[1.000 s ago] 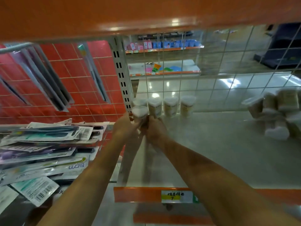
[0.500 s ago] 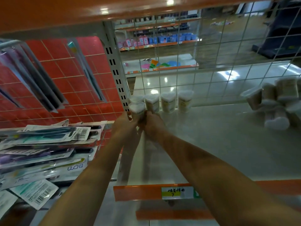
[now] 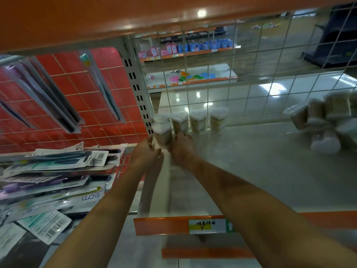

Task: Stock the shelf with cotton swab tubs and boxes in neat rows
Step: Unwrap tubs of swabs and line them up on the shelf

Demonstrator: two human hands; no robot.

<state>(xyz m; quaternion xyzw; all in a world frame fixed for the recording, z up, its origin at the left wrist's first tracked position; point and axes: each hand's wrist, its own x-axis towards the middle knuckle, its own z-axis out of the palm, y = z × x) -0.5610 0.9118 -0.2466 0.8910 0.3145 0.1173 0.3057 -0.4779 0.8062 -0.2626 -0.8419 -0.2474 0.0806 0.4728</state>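
Hands (image 3: 148,154) and (image 3: 180,146) are reaching to the shelf's (image 3: 251,171) back-left corner | fingers are touching the front tub (image 3: 162,135) from both sides, grip unclear | tub is starting a second row before the back row (image 3: 198,121) | next: squaring it, then fetching from the pile (image 3: 326,120).

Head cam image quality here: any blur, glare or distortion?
Head view: the loose pile of cotton swab tubs at right is motion-smeared; the tub between both hands is soft too; ceiling-light glare on the floor behind the wire mesh; wide-angle bending tilts the shelf upright.
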